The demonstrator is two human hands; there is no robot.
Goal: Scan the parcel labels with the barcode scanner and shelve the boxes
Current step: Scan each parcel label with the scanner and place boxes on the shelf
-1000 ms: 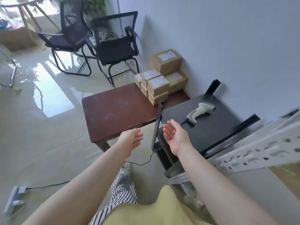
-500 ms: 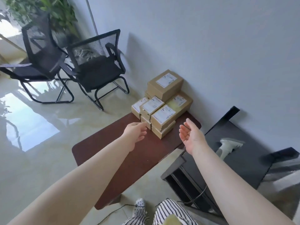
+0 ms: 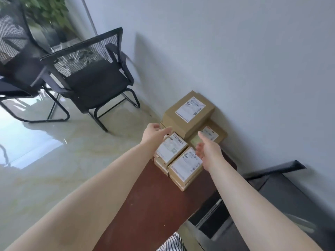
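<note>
Our grip is staying spread, left hand and right hand now closing around the stacked boxes at twelve o'clock on the bench, nothing scanned yet.

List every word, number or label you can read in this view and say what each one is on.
No text is legible; none can be quoted.
Label on the top large box: print and barcode too blurred.
Label on the left small box: barcode lines visible, characters unreadable.
Label on the front small box: too blurred.
Label on the box by the wall: too small, partly hidden by the right hand.
</note>
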